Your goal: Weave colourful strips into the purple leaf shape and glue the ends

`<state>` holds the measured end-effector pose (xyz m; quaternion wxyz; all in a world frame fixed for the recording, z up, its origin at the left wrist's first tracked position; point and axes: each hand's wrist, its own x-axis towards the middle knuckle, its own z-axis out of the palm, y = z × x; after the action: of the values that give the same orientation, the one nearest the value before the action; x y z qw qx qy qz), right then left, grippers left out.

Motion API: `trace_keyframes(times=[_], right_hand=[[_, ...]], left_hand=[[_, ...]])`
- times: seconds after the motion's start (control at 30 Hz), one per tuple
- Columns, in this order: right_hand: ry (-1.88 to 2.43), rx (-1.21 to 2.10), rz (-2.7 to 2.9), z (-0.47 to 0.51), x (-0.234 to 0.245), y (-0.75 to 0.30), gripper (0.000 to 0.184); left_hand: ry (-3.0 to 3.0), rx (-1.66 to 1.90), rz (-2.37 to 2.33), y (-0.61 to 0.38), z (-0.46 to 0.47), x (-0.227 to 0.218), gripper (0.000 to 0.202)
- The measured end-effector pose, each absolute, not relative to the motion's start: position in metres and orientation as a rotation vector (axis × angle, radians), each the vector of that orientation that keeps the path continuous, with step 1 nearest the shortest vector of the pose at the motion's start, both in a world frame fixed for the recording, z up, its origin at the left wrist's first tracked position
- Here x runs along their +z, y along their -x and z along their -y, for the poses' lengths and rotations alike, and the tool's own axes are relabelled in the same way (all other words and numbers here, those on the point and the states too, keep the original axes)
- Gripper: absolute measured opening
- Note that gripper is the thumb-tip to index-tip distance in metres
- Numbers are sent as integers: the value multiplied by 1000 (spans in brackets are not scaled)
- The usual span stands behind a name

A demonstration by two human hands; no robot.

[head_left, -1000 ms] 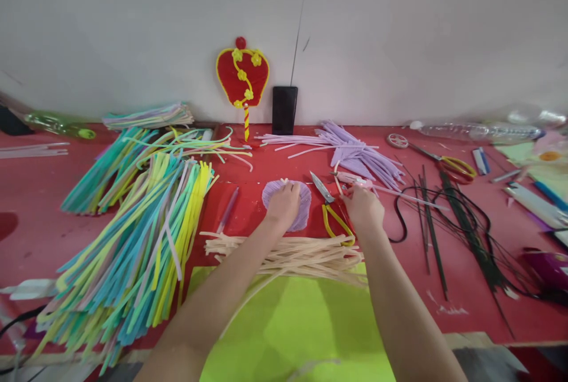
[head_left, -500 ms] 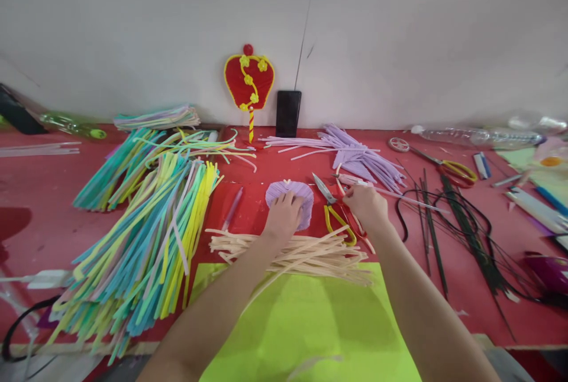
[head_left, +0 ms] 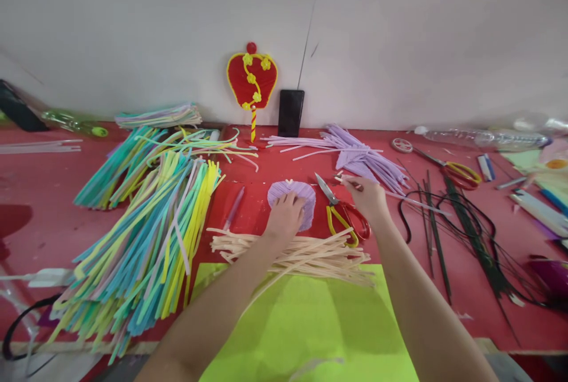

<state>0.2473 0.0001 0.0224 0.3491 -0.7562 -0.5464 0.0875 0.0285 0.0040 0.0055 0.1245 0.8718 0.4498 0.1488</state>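
Note:
My left hand (head_left: 284, 216) lies on a round lilac woven piece (head_left: 306, 194) on the red table, fingers bent down on it. My right hand (head_left: 368, 197) is closed in a pinch on a thin cream strip (head_left: 348, 179) just above the yellow-and-red-handled scissors (head_left: 341, 213). A bundle of cream strips (head_left: 306, 252) lies across the table right below both hands. A heap of lilac strips (head_left: 359, 157) lies beyond my right hand.
A big fan of blue, green and yellow strips (head_left: 146, 222) fills the left. A red heart-shaped fan (head_left: 252, 80) and a black phone (head_left: 290, 113) lean on the wall. Dark wires (head_left: 461, 222), second scissors (head_left: 461, 172) and a bottle (head_left: 483, 136) lie right. Lime sheet (head_left: 310, 323) lies nearest me.
My left hand slid back a little over the lilac piece. My right hand rose from beside the scissors, lifting a thin cream strip; the pale tool it touched is no longer seen.

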Motion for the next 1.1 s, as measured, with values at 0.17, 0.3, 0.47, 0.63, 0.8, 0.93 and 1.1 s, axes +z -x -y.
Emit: trace_keyframes(times=[0.17, 0.3, 0.47, 0.63, 0.8, 0.93, 1.1], right_hand=[[1769, 292, 1360, 9, 65, -222, 26], [1646, 450, 1267, 21, 88, -188, 28], [1507, 418, 1279, 17, 64, -147, 23], [1469, 184, 1363, 3, 12, -140, 19], [1415, 200, 1443, 0, -7, -147, 16], [1354, 233, 1359, 5, 1, -142, 13], [1407, 261, 959, 11, 4, -139, 20]], left_hand=[[-2398, 571, -1287, -28, -8, 0, 24], [-2171, 814, -1199, -25, -13, -1, 24], [-1900, 978, -1129, -22, -15, 1, 26], [-1672, 1093, -1096, -22, -18, -2, 24], [-1307, 1219, -966, -21, -23, -6, 25], [-1026, 1274, -946, -20, -28, -5, 28], [-762, 1267, -829, -21, -32, -7, 33]])
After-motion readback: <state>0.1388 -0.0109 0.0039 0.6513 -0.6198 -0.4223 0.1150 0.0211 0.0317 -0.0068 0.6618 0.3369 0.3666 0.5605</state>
